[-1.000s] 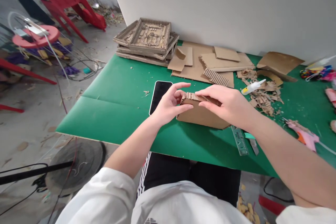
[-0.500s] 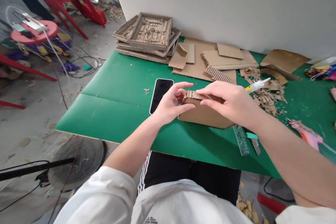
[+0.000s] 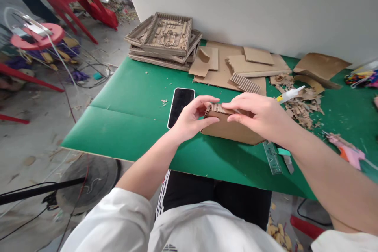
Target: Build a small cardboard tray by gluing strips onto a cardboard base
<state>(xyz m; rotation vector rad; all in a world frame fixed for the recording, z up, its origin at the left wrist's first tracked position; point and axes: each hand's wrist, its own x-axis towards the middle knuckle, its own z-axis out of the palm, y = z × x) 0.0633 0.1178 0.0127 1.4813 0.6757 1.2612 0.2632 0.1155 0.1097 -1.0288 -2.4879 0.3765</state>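
Note:
Both hands are at a brown cardboard piece [image 3: 233,129] tilted up on the table, its flat face toward me and a ribbed corrugated strip [image 3: 215,108] along its top edge. My left hand [image 3: 195,118] grips the left corner, thumb in front and fingers behind. With thumb and fingers, my right hand [image 3: 261,114] pinches the top edge further right. The piece's back side is hidden. A phone [image 3: 180,107] with a dark screen lies just left of my left hand. Below my right hand are a clear ruler [image 3: 272,159] and a utility knife [image 3: 286,159], partly covered.
Stacked cardboard trays [image 3: 169,37] stand at the table's back left. Cardboard sheets [image 3: 218,75] lie along the wall, with torn scraps [image 3: 305,106] and a white-tipped tube [image 3: 291,94] to the right. A pink glue gun [image 3: 345,149] rests at the right. A red stool [image 3: 38,35] stands on the floor.
Both hands keep their hold on the cardboard piece. The right fingers have shifted very slightly along its top edge; the view has moved a little.

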